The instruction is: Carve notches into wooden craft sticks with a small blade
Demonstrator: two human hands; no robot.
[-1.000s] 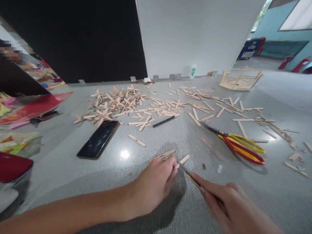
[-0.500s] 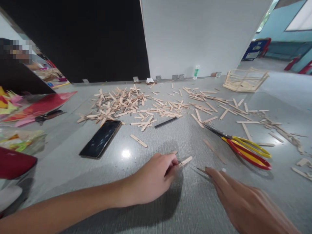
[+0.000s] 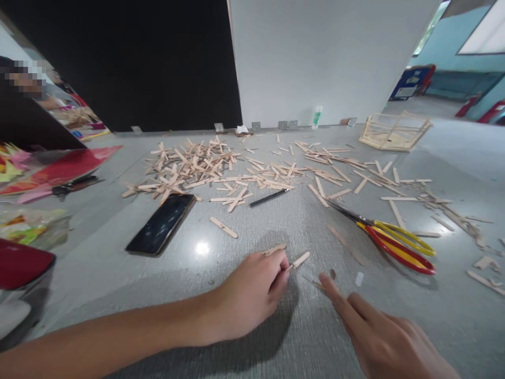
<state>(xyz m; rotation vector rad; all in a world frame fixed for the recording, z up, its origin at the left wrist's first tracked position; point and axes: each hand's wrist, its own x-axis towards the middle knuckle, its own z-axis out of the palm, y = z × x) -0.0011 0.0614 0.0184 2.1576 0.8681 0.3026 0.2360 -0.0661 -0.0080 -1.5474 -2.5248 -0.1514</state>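
My left hand [image 3: 254, 295] is closed, its thumb and fingers pinching a wooden craft stick [image 3: 302, 259] whose notched end sticks out to the right. Beyond the knuckles, another craft stick [image 3: 276, 249] shows partly behind the hand. To the right, my right hand [image 3: 379, 326] has its index finger stretched along a thin pointed tool [image 3: 316, 285], its tip aimed at the held stick with a small gap between. Most of that tool is hidden under the fingers, so its kind cannot be made out.
Many loose craft sticks [image 3: 197, 163] lie across the table's back. Nearby are a phone [image 3: 161, 223], a black pen-like tool [image 3: 269, 198], a notched stick [image 3: 223, 227] and red-yellow-handled scissors [image 3: 398, 245]. A stick-built frame [image 3: 394, 132] and glue stick [image 3: 316, 117] stand farther back.
My right hand has shifted slightly down and left, bringing the thin tool's tip nearer the held stick. My left hand stays almost in place, keeping its pinch.
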